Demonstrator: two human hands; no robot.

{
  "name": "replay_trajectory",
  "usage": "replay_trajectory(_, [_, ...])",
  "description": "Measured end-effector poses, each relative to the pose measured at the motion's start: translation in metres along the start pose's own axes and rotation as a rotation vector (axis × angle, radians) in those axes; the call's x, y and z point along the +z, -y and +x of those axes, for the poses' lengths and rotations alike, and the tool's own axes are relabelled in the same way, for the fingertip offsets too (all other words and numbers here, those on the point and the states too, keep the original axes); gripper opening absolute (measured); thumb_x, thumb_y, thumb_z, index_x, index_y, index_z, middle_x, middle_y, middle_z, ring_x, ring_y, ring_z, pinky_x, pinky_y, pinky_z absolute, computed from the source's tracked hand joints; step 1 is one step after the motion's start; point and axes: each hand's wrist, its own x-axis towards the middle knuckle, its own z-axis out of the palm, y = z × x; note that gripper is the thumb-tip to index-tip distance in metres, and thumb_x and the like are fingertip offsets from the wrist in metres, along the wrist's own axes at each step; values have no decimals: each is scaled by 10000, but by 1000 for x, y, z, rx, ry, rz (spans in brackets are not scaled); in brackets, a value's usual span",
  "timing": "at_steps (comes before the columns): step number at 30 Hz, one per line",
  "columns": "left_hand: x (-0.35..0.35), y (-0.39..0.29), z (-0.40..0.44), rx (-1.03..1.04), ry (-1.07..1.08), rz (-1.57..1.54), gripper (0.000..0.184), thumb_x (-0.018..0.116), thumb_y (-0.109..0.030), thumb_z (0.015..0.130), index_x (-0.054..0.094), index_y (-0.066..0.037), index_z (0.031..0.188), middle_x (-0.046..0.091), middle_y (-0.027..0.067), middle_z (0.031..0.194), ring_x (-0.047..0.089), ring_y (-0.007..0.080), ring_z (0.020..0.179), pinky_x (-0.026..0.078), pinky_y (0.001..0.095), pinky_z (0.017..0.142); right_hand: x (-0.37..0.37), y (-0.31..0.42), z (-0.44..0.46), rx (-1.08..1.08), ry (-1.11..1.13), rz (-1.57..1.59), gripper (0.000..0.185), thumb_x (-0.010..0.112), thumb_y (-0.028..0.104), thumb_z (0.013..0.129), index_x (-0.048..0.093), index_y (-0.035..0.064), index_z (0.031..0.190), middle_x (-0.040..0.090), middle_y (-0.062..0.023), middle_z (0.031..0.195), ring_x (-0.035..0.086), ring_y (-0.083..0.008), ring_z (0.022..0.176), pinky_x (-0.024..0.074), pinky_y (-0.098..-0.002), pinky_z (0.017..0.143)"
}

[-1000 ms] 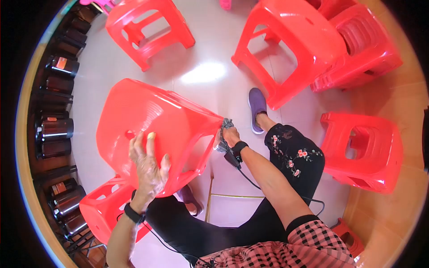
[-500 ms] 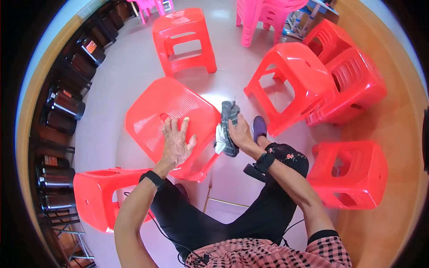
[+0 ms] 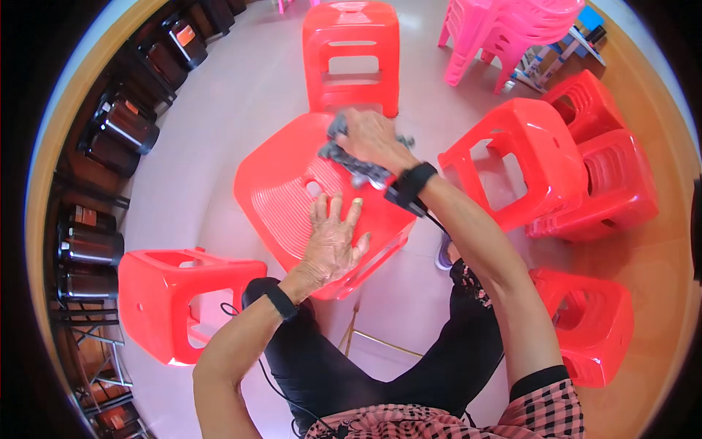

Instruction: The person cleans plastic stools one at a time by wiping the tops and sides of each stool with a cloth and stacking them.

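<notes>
A red plastic stool stands upright before my knees, with a ridged seat and a hole in its middle. My left hand lies on the near part of the seat, fingers spread and pointing towards the hole. At the far right part of the seat, my right hand presses a crumpled grey cloth against the surface. The fingers of that hand are curled over the cloth and partly hidden.
Another red stool stands just beyond. A tipped stool lies at the left, several more at the right. Pink chairs are stacked at the back right. Dark containers line the left side; a wooden panel bounds the right.
My right hand has carried the grey cloth from beside the stool's right edge onto the far part of its seat. My left hand stays spread on the seat. The view has shifted.
</notes>
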Motion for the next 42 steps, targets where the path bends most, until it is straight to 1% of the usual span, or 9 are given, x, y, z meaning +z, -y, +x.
replay_trajectory(7, [-1, 2, 2, 11, -36, -56, 595, 636, -276, 775, 452, -2, 1270, 350, 292, 1293, 304, 467, 1201, 296, 567, 1002, 21, 29, 29, -319, 42, 168, 601, 636, 313, 728, 515, 36, 1247, 631, -250, 1013, 597, -396, 994, 469, -449, 874])
replay_trajectory(14, [0, 0, 1, 22, -153, -12, 537, 647, -257, 763, 499, 2, 1210, 395, 267, 1244, 339, 448, 1181, 315, 550, 989, -10, 3, -75, -179, -10, 8, 459, 632, 302, 768, 531, 68, 1149, 585, -207, 1022, 587, -381, 945, 477, -480, 794])
replay_trajectory(20, [-5, 12, -6, 224, -222, -245, 433, 654, -83, 738, 511, -4, 1140, 437, 212, 1185, 394, 385, 1150, 336, 505, 983, -28, 12, -153, 82, -67, 7, 428, 641, 294, 782, 530, 111, 1153, 576, -146, 992, 602, -365, 873, 486, -470, 745])
replay_trajectory(22, [-10, 21, -12, -63, -373, -237, 511, 654, -66, 744, 469, -22, 1219, 443, 206, 1177, 397, 362, 1153, 338, 471, 987, -33, 10, -161, 80, -63, 0, 414, 644, 291, 779, 542, 111, 1137, 577, -144, 982, 605, -364, 866, 489, -465, 739])
replay_trajectory(25, [-26, 63, -31, -213, -490, -113, 584, 657, -101, 765, 415, -32, 1292, 448, 194, 1172, 382, 345, 1185, 334, 443, 998, -38, 8, -160, 97, -18, -20, 396, 639, 293, 775, 557, 91, 1105, 589, -162, 952, 609, -369, 847, 491, -463, 731])
replay_trajectory(27, [-24, 93, -47, -518, -421, -139, 616, 620, -149, 816, 348, 0, 1348, 405, 264, 1240, 373, 414, 1203, 311, 497, 1018, -41, 11, -151, 101, 12, -38, 394, 630, 297, 775, 561, 71, 1091, 601, -182, 931, 610, -376, 836, 490, -465, 730])
replay_trajectory(30, [7, 111, -56, -595, -492, -515, 562, 552, -196, 894, 325, 16, 1363, 432, 290, 1214, 432, 422, 1154, 350, 474, 988, -43, 13, -127, 140, 115, -54, 393, 601, 342, 776, 551, 15, 988, 620, -250, 876, 617, -405, 811, 489, -505, 706])
replay_trajectory(36, [2, 114, -56, -439, -310, -263, 524, 488, -229, 938, 309, -9, 1379, 466, 282, 1135, 519, 438, 988, 446, 475, 855, 4, 4, -43, 173, -12, 49, 463, 553, 355, 787, 543, -54, 1004, 614, -320, 928, 593, -489, 873, 473, -543, 779])
replay_trajectory(42, [-17, 100, -52, -569, -214, -383, 514, 441, -236, 971, 270, 15, 1386, 441, 288, 1255, 463, 436, 1151, 402, 444, 953, 38, 68, 17, 192, 31, -42, 504, 553, 356, 786, 551, -52, 1082, 604, -297, 1032, 595, -459, 956, 487, -482, 855])
